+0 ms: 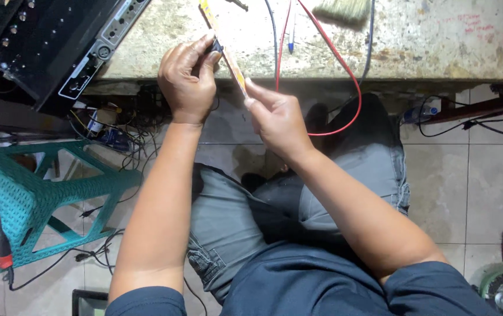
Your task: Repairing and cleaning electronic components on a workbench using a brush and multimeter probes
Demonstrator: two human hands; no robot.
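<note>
Light was flat and fairly bright, falling from above onto the workbench top [438, 41], which looked washed out and pale. Deep shadow sat under the bench edge and between the knees. The forearms caught a soft sheen. Focus was slightly soft throughout, and the floor tiles [485, 193] bowed a little toward the frame edges.

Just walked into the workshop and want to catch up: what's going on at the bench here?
A seated person holds a long narrow yellowish circuit strip over the edge of a worn stone-topped bench. The left hand pinches a small black part against the strip; the right hand steadies its lower end. A red wire loops off the bench beside black audio equipment.
</note>
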